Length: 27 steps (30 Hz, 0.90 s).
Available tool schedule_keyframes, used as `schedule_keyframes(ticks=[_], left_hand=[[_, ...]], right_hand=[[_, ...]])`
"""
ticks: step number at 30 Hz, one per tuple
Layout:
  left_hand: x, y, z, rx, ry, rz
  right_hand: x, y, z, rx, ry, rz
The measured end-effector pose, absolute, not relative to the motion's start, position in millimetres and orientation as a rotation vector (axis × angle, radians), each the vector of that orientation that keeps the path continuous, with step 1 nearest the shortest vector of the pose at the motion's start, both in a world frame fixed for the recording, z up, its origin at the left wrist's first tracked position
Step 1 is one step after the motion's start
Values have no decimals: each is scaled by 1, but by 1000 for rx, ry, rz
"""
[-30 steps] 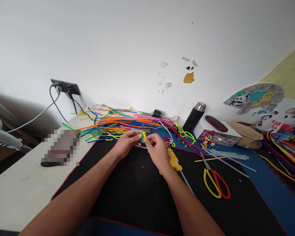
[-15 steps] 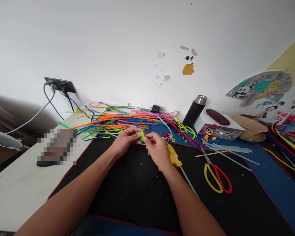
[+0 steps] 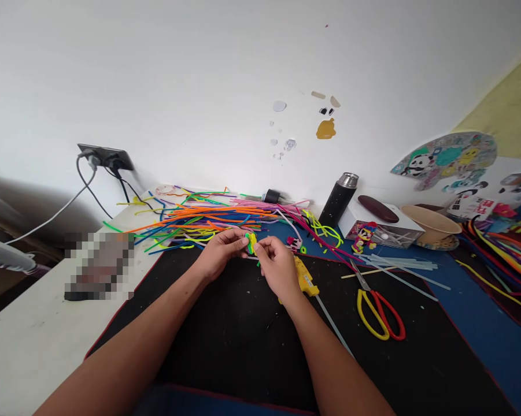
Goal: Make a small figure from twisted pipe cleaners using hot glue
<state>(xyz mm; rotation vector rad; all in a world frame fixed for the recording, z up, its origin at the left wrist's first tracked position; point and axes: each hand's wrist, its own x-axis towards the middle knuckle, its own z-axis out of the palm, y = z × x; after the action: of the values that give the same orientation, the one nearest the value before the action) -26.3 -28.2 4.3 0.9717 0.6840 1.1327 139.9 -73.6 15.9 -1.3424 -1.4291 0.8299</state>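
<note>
Between my two hands is a small green and yellow pipe-cleaner piece (image 3: 252, 242), held above the black mat (image 3: 234, 341). My left hand (image 3: 223, 249) pinches its left side between thumb and fingertips. On the other side, my right hand (image 3: 277, 260) has thumb and forefinger closed on the same piece, and a short green end pokes out below. The fingers partly cover it, so its full shape is hidden. A yellow glue gun (image 3: 306, 277) lies by my right wrist, partly behind it.
Loose pipe cleaners (image 3: 208, 216) pile along the wall. Scissors (image 3: 375, 306) with yellow and red handles lie to the right, near clear glue sticks (image 3: 403, 263). Behind them stand a small figure (image 3: 365, 238), a black flask (image 3: 339, 199), a white box (image 3: 384, 222) and a bowl (image 3: 431, 225).
My fingers have shifted slightly around the piece, and more of its yellow part and a green end now show. The head view has turned a little to the right.
</note>
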Motion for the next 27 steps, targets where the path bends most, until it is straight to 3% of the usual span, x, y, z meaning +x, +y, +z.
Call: schedule_keyframes(ticks=[9,19,27], left_hand=[[-30,-23,5,903,674,1177],[-36,-18,6,775,608,1267],[-35,-19,5,778,605,1246]], right_hand=[[138,-74,16,-1356,-1454,823],[142,-109,24,-1585,-2076,555],[145,-132,26,-1594,-1945,657]])
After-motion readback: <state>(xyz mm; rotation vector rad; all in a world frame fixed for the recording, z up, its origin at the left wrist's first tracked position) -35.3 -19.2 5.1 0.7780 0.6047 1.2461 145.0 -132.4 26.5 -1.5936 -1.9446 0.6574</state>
